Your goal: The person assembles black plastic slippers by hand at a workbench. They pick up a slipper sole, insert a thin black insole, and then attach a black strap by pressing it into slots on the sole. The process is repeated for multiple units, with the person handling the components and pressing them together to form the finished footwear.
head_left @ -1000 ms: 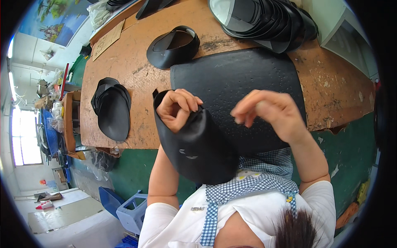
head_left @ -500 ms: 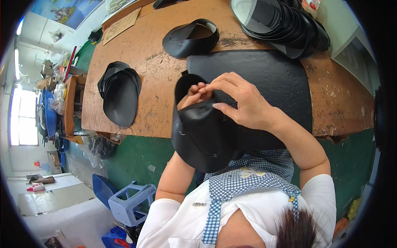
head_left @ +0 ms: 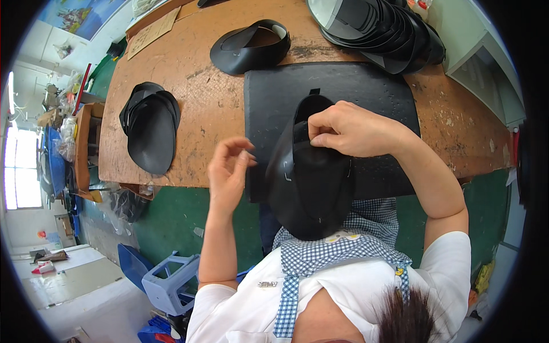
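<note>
My right hand [head_left: 343, 130] pinches the inner edge of a black leather shoe upper [head_left: 311, 191], thumb below and fingers above. The upper hangs toe-end toward me, over the near edge of a black mat [head_left: 383, 86], with small pale marks on its sides. A short black tab stands at its far end. My left hand [head_left: 229, 171] is off to the left of the upper, touching nothing, its fingers loosely bent and apart. Another upper [head_left: 251, 62], closed into a loop, rests beyond the mat. Several nested uppers [head_left: 151, 134] lie on the table at left.
A large stack of black uppers [head_left: 389, 37] stands at the far right of the worn brown table [head_left: 211, 108]. A cardboard strip [head_left: 153, 34] lies at the far left. Beside me on the green floor is a blue stool [head_left: 171, 283]. A pale cabinet [head_left: 486, 68] borders the right.
My left hand has come out of the upper and moved left, away from it. The upper has shifted right and straightened, still in my right hand's pinch. The whole view has shifted slightly.
</note>
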Action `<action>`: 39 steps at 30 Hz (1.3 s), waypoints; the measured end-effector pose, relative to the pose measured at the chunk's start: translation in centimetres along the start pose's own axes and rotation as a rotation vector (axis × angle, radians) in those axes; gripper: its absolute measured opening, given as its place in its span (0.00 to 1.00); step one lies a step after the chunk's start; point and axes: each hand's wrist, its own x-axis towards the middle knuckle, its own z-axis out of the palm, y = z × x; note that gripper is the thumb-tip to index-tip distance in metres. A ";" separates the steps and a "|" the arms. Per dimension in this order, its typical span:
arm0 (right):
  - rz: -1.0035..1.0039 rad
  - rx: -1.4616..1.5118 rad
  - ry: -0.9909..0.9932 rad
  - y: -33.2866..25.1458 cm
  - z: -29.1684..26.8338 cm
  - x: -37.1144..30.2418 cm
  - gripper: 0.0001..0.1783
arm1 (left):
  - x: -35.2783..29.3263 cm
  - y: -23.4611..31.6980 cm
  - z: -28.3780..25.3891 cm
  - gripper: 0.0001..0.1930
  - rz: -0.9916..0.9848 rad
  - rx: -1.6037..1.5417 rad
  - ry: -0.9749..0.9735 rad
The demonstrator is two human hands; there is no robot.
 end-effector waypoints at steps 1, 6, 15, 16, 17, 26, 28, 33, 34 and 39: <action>0.057 0.023 -0.016 -0.2 -0.1 0.1 0.12 | 0.2 1.7 0.1 0.11 0.163 0.169 0.090; 0.103 0.271 0.035 -0.5 1.3 0.9 0.06 | 0.3 6.8 4.2 0.20 0.748 0.718 -0.237; 0.211 0.404 0.109 0.0 1.6 -0.1 0.13 | 3.1 5.9 5.0 0.16 0.662 0.749 -0.384; 0.199 0.404 0.109 0.2 1.8 -0.1 0.13 | 3.4 6.0 4.9 0.15 0.624 0.732 -0.411; 0.186 0.404 0.109 0.2 1.9 -0.1 0.13 | 3.9 5.9 4.7 0.15 0.554 0.684 -0.454; 0.021 -0.100 0.171 1.3 2.9 1.2 0.16 | 4.2 6.1 5.0 0.12 0.742 0.620 -0.540; 0.090 -0.259 0.226 1.2 2.7 1.6 0.17 | 3.2 6.9 4.7 0.13 0.741 0.557 -0.645; 0.015 -0.239 0.269 1.2 2.3 0.9 0.10 | 2.5 7.0 4.7 0.15 0.787 0.495 -0.598; 0.028 -0.146 0.237 1.0 2.1 0.7 0.10 | 2.5 6.9 4.8 0.16 0.741 0.499 -0.570; 0.065 0.054 0.175 -0.4 0.8 -0.9 0.10 | 2.9 5.9 5.3 0.20 0.606 0.546 -0.550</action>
